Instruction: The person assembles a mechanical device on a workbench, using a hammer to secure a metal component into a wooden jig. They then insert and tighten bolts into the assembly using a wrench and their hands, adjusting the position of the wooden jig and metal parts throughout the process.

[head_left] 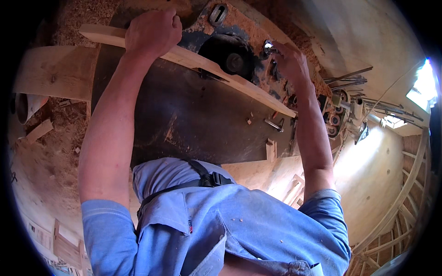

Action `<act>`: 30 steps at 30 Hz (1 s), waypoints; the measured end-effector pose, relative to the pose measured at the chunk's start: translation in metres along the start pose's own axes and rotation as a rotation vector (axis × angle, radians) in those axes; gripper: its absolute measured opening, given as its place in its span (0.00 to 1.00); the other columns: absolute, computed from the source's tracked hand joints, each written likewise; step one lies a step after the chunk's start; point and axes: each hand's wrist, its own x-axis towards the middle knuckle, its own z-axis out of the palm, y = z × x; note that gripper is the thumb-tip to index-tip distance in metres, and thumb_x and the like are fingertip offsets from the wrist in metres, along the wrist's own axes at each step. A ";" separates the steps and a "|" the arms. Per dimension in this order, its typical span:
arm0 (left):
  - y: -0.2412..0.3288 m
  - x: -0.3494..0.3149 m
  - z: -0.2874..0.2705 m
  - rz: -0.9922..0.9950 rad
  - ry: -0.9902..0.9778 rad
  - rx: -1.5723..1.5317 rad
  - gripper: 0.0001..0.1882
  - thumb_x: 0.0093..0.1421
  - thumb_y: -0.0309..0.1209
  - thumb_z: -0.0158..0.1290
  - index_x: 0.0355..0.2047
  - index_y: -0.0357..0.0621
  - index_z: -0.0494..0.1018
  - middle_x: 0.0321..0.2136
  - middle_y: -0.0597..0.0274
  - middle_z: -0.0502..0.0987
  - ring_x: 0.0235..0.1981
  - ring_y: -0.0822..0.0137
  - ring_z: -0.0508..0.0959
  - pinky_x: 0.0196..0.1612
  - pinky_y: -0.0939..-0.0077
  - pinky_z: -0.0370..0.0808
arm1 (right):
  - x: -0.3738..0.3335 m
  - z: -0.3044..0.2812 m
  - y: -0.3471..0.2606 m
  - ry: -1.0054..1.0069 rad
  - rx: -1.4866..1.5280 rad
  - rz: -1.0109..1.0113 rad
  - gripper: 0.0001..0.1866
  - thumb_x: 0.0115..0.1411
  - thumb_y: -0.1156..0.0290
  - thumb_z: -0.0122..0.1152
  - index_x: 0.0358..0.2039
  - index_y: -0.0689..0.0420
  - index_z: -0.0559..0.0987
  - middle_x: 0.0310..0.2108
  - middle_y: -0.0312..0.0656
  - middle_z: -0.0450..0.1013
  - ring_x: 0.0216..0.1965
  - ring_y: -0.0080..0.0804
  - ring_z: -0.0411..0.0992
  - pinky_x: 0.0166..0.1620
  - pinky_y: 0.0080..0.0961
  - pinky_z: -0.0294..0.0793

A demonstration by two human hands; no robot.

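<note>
A long pale wooden board (258, 87) lies slantwise across a dark metal machine table (184, 119). My left hand (154, 33) is closed over the board near its left end, its fingertips hidden on the far side. Beyond the board, a dark round opening (221, 53) holds a round hub (235, 62). My right hand (292, 62) reaches past the board to a small shiny metal fitting (269, 47) on the dusty machine bed. Its fingers are bent at the fitting; their tips are partly hidden.
A slotted metal piece (218, 15) sits on the sawdust-covered bed. Small wood offcuts (271, 149) and a metal piece (276, 124) lie at the table's right. A wide plank (55, 73) stands left, near a pipe (28, 107). Thin rods (350, 78) lie at right.
</note>
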 end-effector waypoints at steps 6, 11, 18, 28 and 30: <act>-0.001 0.001 0.002 0.009 0.047 0.010 0.17 0.69 0.44 0.47 0.42 0.47 0.81 0.36 0.47 0.84 0.41 0.44 0.83 0.46 0.48 0.80 | 0.006 0.011 -0.027 -0.043 0.200 0.457 0.23 0.63 0.73 0.65 0.60 0.53 0.78 0.36 0.48 0.81 0.37 0.43 0.81 0.39 0.35 0.79; 0.003 0.003 0.000 -0.022 0.018 -0.017 0.16 0.67 0.42 0.47 0.40 0.49 0.82 0.38 0.50 0.84 0.42 0.45 0.83 0.48 0.49 0.81 | -0.003 0.024 0.003 -0.112 1.227 0.858 0.27 0.62 0.73 0.66 0.62 0.59 0.74 0.31 0.47 0.81 0.35 0.34 0.81 0.37 0.33 0.78; 0.003 0.000 0.000 -0.025 0.023 -0.052 0.15 0.67 0.41 0.47 0.42 0.49 0.81 0.38 0.48 0.84 0.43 0.44 0.83 0.47 0.48 0.80 | -0.022 0.003 -0.020 0.158 -0.245 -0.239 0.23 0.62 0.67 0.66 0.58 0.56 0.77 0.34 0.49 0.80 0.40 0.51 0.81 0.45 0.50 0.79; -0.006 0.006 0.009 0.060 0.080 -0.041 0.15 0.68 0.40 0.47 0.40 0.46 0.80 0.37 0.47 0.83 0.42 0.43 0.83 0.46 0.47 0.80 | 0.062 0.028 0.021 -0.110 0.432 0.680 0.12 0.63 0.67 0.61 0.41 0.62 0.81 0.31 0.51 0.81 0.23 0.42 0.79 0.22 0.33 0.74; 0.000 0.001 -0.006 0.000 0.000 -0.054 0.15 0.68 0.40 0.47 0.40 0.46 0.80 0.37 0.48 0.84 0.42 0.43 0.83 0.45 0.47 0.80 | 0.055 0.030 0.027 -0.062 0.676 0.763 0.11 0.62 0.67 0.61 0.41 0.60 0.82 0.32 0.49 0.81 0.22 0.39 0.78 0.19 0.30 0.73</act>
